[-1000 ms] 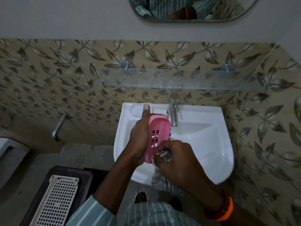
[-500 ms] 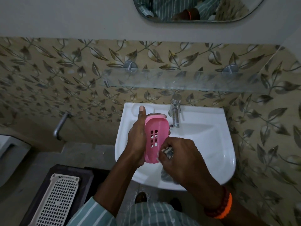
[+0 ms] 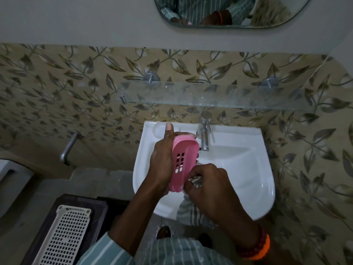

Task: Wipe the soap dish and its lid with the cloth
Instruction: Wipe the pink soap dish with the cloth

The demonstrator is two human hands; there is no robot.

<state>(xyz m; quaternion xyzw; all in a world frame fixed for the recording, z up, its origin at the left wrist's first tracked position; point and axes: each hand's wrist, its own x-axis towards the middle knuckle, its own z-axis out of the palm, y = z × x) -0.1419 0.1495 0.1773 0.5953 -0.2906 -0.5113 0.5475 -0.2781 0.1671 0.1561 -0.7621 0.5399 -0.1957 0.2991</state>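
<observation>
the left hand (image 3: 161,161) has its grip closed around the pink soap dish (image 3: 182,161), holding it on edge over the white sink (image 3: 254,169), slotted face toward the camera, thumb pointing up toward the wall. the right hand (image 3: 212,190) is clenched on a striped cloth (image 3: 188,211), bunched against the dish's lower right rim, the rest hanging over the sink's front edge. the tap (image 3: 204,132) stands just beyond the dish's top end.
</observation>
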